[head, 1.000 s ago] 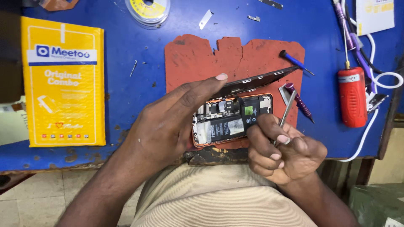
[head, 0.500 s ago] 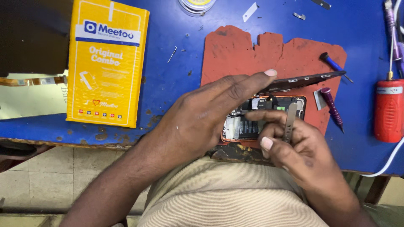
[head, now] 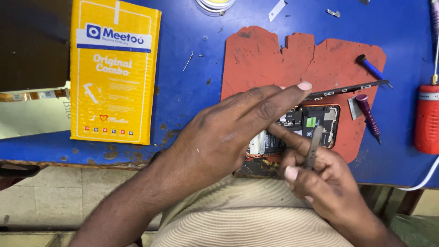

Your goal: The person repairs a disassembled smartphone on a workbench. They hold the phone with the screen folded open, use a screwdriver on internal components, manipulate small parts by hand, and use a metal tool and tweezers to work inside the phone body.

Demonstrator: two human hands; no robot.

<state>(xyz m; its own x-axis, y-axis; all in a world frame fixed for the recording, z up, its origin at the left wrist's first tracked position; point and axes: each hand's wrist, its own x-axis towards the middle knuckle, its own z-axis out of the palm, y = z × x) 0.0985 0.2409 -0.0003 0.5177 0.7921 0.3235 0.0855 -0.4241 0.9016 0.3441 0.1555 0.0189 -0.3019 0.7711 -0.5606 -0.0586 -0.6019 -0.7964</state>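
Here, an opened smartphone with its back cover off and its dark circuit boards bared lies flat on a worn red rubber work mat, directly under both hands, its long axis running side to side across the person's front. The left hand rests spread over the phone's left half, fingers extended and pressing down, the forefinger reaching out past the phone's upper edge; it grips nothing, only pins the phone. The right hand comes in from the near side, curled shut around thin metal tweezers, whose tips point away from the body onto the exposed board near a small green patch. The right hand is the nearer to the uncovered right half of the phone. Just beyond the left fingertips a long dark slim frame strip lies roughly parallel to the phone. Right of the hands lie a purple-handled screwdriver and, farther out, a blue-handled screwdriver; a red cylindrical tool stands well right. The near edge of the blue tabletop runs close under both wrists. Well left of the left forearm sits a yellow flat packet. Open mat lies beyond the fingertips.
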